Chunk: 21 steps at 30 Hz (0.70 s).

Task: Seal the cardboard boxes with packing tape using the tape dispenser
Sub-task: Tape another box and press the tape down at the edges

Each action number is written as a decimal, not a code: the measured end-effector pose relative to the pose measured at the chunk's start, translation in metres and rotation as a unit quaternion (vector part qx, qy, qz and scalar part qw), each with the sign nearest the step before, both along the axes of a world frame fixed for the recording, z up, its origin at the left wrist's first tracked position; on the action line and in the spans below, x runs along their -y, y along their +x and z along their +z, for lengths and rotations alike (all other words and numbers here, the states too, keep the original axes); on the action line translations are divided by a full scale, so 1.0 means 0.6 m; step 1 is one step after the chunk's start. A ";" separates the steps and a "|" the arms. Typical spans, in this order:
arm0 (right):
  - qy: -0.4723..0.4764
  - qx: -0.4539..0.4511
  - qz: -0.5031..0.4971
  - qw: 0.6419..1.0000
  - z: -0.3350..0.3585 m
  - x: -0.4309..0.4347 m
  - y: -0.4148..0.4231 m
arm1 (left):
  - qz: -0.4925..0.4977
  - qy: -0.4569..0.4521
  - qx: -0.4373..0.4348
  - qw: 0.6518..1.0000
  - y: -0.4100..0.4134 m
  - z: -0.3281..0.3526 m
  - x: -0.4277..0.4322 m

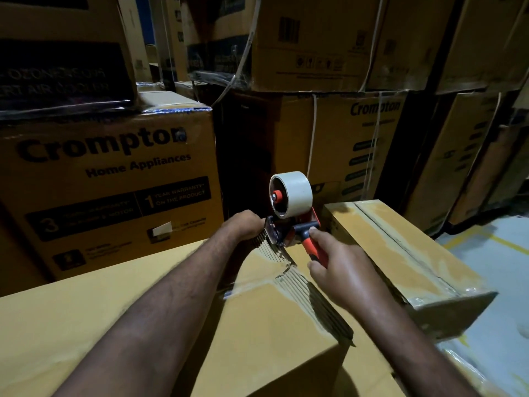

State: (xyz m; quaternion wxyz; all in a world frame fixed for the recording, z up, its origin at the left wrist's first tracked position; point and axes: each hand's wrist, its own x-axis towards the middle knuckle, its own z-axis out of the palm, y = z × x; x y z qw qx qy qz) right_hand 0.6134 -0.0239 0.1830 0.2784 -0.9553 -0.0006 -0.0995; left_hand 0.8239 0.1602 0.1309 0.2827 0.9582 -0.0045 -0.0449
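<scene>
N: Warehouse aisle, dim. Stacked cartons (108, 173) behind, grey floor (492, 282) at right. Work box (86, 325) lies across the foreground, no desk under it that I can see.

C: Where's the dispenser?

N: Dispenser (289, 224) sits at the far edge of the box top, roll (294, 193) upward, mouth toward the left hand. Tape (300, 290) runs from it back along the box toward the near corner.

C: Hands?

N: Right hand (340, 270) is wrapped round the red handle, thumb forward along the top, wrist low, forearm reaching in from lower right. Left hand (243, 224) is bent down over the far edge, touching the dispenser's mouth. Its fingers are hidden behind the knuckles, so I cannot tell whether it pinches the tape or only presses.

C: Risks?

N: First, a bad cut. If the handle isn't tipped so the blade bites, the tape will likely stretch and tear ragged. Second, the blade sits right beside the left hand, so a sharp tug could nick it. Third, the laid strip looks ribbed, possibly wrinkled, though blur makes that unsure. Unpressed ridges would lift and leave the seam weak.

C: Anything else nearby?

N: Small box (400, 253) just to the right, top already taped, near enough for the right elbow to knock.
</scene>
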 end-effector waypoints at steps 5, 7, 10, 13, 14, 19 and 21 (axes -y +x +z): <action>-0.008 -0.017 -0.007 1.000 0.008 0.022 -0.012 | 0.006 0.030 -0.007 1.000 0.005 -0.006 0.009; -0.003 -0.021 -0.008 1.000 0.004 0.034 -0.023 | 0.003 0.038 -0.006 0.999 0.006 -0.009 0.011; 0.003 -0.019 -0.015 1.000 0.002 0.047 -0.042 | 0.005 0.026 -0.011 1.000 0.004 -0.010 0.013; -0.007 -0.025 -0.015 1.000 0.002 0.058 -0.073 | 0.009 0.029 -0.003 1.000 0.003 -0.012 0.013; -0.008 -0.029 -0.015 0.999 0.002 0.063 -0.085 | 0.012 0.036 0.004 0.999 0.004 -0.014 0.011; -0.017 -0.044 -0.030 0.998 0.006 0.076 -0.130 | 0.014 0.057 0.008 0.998 -0.001 -0.014 0.017; -0.013 -0.041 -0.030 0.999 0.006 0.073 -0.134 | 0.014 0.112 0.040 0.993 -0.012 -0.010 0.030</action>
